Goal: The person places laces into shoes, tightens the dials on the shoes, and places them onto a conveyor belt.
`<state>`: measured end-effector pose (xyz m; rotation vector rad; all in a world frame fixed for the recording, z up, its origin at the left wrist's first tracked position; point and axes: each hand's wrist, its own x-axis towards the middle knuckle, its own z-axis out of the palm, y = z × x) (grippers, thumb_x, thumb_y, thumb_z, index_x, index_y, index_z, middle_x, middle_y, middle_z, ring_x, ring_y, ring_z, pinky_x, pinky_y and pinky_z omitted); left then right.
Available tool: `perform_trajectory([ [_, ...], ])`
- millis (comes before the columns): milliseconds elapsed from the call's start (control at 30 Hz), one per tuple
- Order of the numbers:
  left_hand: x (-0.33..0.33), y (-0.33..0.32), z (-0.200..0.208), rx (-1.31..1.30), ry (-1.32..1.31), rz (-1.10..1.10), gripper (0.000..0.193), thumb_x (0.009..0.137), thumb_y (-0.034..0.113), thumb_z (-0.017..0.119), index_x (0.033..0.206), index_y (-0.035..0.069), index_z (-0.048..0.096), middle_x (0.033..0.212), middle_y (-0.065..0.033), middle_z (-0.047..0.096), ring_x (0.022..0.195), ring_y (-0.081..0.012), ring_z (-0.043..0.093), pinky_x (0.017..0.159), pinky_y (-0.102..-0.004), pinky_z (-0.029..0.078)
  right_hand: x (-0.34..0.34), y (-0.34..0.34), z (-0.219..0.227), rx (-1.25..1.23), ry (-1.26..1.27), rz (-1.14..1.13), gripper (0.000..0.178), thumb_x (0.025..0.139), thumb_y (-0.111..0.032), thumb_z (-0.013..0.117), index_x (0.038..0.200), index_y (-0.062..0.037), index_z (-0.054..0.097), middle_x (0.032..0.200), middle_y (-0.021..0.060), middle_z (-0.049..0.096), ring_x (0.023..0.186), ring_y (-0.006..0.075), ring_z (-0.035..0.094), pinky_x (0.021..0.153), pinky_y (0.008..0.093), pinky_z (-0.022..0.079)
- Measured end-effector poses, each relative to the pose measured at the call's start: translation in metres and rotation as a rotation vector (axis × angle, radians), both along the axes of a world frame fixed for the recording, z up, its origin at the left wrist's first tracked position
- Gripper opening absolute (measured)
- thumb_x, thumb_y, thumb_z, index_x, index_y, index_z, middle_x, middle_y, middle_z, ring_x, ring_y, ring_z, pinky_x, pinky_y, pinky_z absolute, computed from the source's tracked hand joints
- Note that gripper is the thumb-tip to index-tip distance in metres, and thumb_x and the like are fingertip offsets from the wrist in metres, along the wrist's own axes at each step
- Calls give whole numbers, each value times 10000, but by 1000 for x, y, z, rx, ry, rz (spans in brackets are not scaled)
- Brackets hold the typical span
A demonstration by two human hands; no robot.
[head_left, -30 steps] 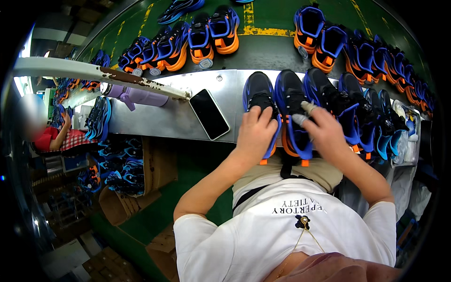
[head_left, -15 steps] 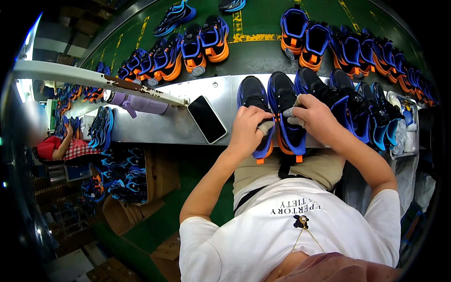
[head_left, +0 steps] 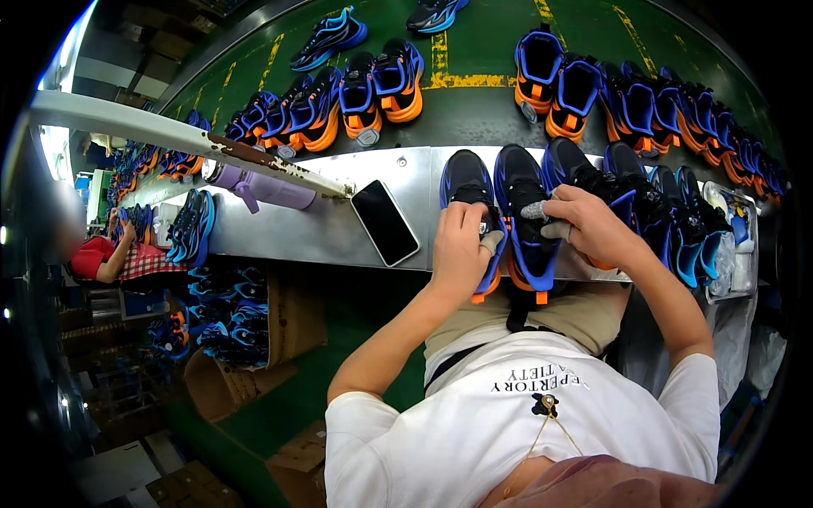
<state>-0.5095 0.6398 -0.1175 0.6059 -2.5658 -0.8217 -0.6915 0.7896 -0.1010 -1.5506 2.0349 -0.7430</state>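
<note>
Two black-and-blue sneakers with orange heel tabs stand side by side at the bench's near edge, toes pointing away from me. My left hand [head_left: 461, 252] is closed over the left sneaker [head_left: 466, 172], its fingers on the tongue and its thumb at the inner side. My right hand [head_left: 590, 223] reaches in from the right, with thumb and forefinger at the lacing of the right sneaker [head_left: 519, 175]. Pale fingertip covers are on some fingers of both hands. What exactly the right fingertips pinch is too small to tell.
More sneakers [head_left: 622, 169] stand close on the right, beside a tray [head_left: 735, 254] of small things. A phone [head_left: 385, 222], a purple bottle [head_left: 279, 191] and a white rusty bar [head_left: 212, 144] lie left. Rows of sneakers [head_left: 398, 80] fill the green belt beyond. A co-worker [head_left: 114, 261] sits far left.
My left hand has shifted from the gap between the two sneakers onto the left one's tongue. My right hand stays at the right sneaker's lacing, fingers slightly re-set. The whole view has shifted a little.
</note>
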Motion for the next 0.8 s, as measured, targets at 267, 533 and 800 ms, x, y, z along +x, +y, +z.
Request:
perform_trajectory([
  [267,5,-9,7,183,-21,-47,351,754,89,737,1082,39,619,951,-112,551,833,-274,559,704,-340,469,-2,-2,4,-31,-118,60,335,756,-167,745,1070,-80,666,841,118,519,828,300,535,720,385,447],
  [533,5,-8,4,205,19,-115,333,767,75,718,1090,51,638,926,-94,574,786,-228,557,654,-315,466,-3,-1,9,-60,-188,56,319,755,-181,754,1025,-47,649,873,132,505,846,323,540,734,377,454],
  [800,-1,-6,9,207,3,-157,315,773,47,680,1087,62,651,974,-93,609,864,-241,557,741,-306,476,-4,9,-2,-121,-231,36,336,765,-212,756,1016,-26,632,900,119,552,835,307,580,720,372,476],
])
